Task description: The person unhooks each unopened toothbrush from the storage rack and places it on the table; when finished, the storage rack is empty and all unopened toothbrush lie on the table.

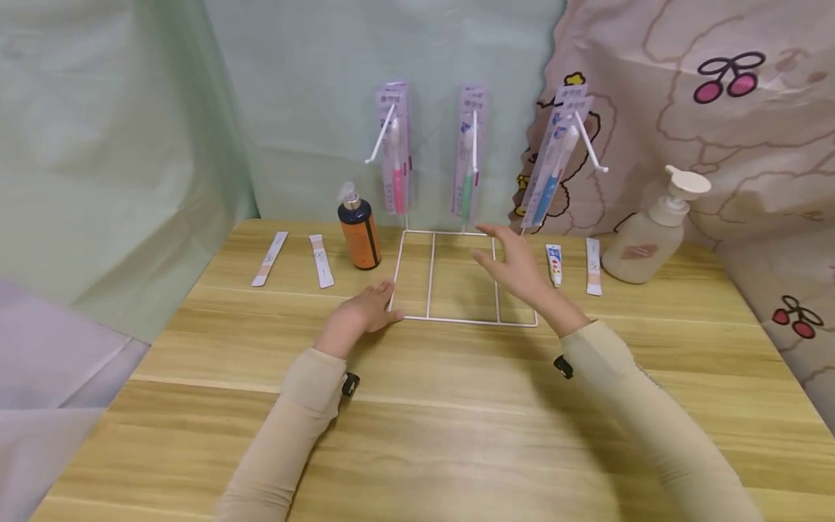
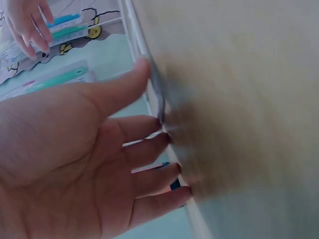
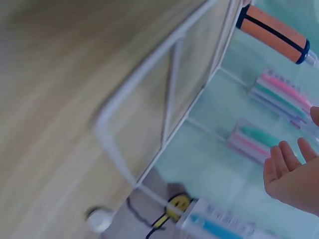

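Note:
A white wire display rack stands on the table, its flat base (image 1: 428, 279) low and its hooks (image 1: 475, 141) up at the back. Packaged toothbrushes hang there: pink (image 1: 398, 185), green (image 1: 466, 192) and blue (image 1: 546, 196). My left hand (image 1: 365, 312) touches the base's front left corner; in the left wrist view its thumb and fairly straight fingers (image 2: 149, 149) lie along the wire. Over the base's right part hovers my right hand (image 1: 515, 268), holding nothing, fingers spread toward the rack. The right wrist view shows that hand (image 3: 294, 179) apart from the wire frame (image 3: 172, 89).
Left of the rack stand an orange pump bottle (image 1: 362, 235) and two flat sachets (image 1: 269, 259) (image 1: 321, 261). A small toothpaste tube (image 1: 554, 264), another sachet (image 1: 593, 267) and a cream pump bottle (image 1: 642, 243) are on the right. Cloth (image 1: 313, 94) hangs behind the table.

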Tool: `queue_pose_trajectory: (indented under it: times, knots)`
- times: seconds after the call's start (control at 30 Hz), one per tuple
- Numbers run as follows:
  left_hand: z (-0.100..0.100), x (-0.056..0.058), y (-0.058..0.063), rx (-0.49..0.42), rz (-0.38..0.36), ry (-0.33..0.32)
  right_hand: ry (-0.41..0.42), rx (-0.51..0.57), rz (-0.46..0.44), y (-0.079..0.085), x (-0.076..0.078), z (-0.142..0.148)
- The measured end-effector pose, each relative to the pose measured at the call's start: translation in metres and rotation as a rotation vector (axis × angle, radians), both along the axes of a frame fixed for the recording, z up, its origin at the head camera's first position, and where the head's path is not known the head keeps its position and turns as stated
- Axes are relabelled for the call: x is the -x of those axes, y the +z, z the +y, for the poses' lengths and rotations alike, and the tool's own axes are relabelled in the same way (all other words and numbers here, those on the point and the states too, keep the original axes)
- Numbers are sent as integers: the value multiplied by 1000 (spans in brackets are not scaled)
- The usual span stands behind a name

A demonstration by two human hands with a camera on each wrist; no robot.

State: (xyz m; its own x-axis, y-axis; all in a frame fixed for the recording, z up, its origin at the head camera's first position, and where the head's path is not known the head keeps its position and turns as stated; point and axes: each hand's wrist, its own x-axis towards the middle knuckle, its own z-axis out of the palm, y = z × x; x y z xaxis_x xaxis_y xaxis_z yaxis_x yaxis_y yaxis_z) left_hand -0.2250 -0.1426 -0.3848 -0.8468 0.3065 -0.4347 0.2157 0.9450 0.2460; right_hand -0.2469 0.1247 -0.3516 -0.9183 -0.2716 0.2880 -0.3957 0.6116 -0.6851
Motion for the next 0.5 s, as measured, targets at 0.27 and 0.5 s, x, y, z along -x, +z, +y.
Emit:
queue_pose_trajectory:
  times: [0.27,0.5]
  knots:
    - [7,2,6,18,16,60,22,242,-28,5,39,-48]
    - [8,0,6,24,13,61,-61,286,-7,9,67,-89]
